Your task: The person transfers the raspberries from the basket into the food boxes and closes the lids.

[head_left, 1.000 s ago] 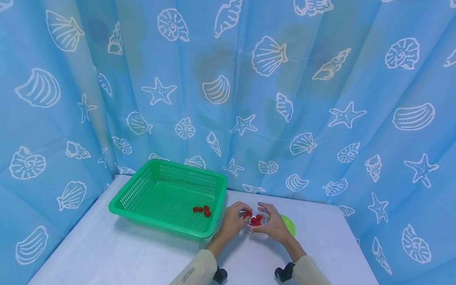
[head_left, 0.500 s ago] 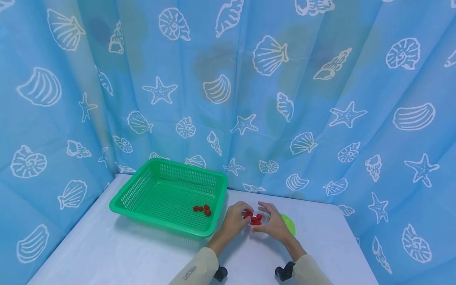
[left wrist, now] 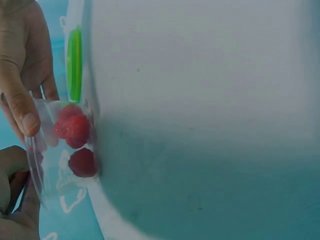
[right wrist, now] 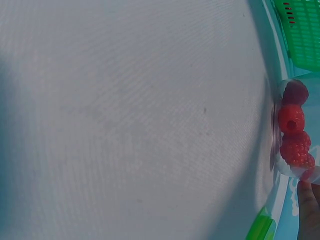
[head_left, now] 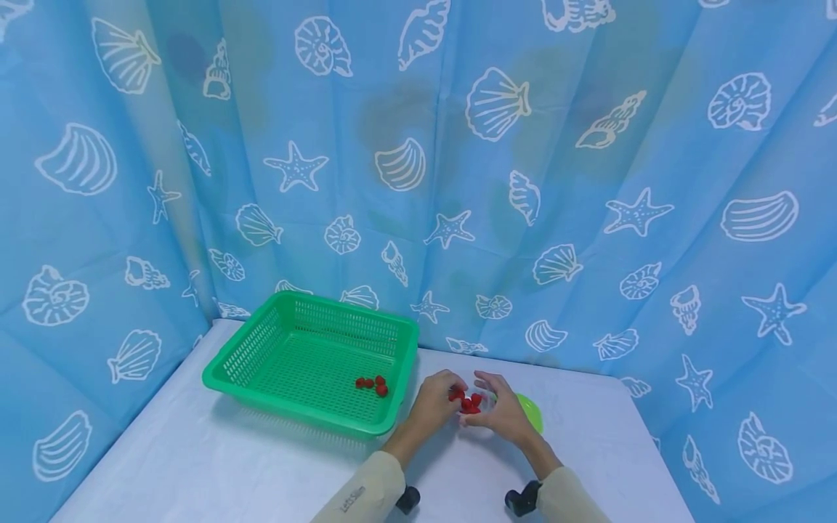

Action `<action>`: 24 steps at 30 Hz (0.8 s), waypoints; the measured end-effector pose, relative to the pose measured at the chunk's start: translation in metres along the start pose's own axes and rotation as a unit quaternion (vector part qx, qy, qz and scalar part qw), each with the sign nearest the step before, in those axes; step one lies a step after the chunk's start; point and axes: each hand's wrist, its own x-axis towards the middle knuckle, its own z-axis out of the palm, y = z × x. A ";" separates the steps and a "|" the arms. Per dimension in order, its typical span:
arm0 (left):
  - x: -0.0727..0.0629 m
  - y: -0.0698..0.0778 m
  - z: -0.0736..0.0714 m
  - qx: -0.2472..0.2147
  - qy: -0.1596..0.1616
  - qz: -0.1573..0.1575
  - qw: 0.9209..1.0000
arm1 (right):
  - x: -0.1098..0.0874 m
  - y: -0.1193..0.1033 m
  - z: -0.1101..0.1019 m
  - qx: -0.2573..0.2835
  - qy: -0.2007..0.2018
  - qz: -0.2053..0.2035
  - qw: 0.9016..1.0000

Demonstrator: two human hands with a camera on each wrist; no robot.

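Observation:
In the head view a clear plastic container holding several red raspberries sits on the table between both hands. My left hand curls at its left rim, one raspberry showing past the fingers. From the other side my right hand grips the container, thumb along its near side. The left wrist view shows the right thumb on the clear wall and the left fingers at the rim. Raspberries lie along the container's bottom in the right wrist view.
A large green basket stands left of the hands, with several raspberries near its right side. A lime-green lid lies beside the right hand on the white table. A blue shell-print curtain hangs behind.
Both hands stay around the container almost unmoved; the left shifts very slightly to the right. The view drifts a little. Basket, lid and raspberries otherwise look the same.

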 end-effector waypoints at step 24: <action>0.006 0.004 0.000 -0.052 0.006 -0.007 0.999 | 0.000 0.000 0.001 -0.016 0.005 0.004 1.000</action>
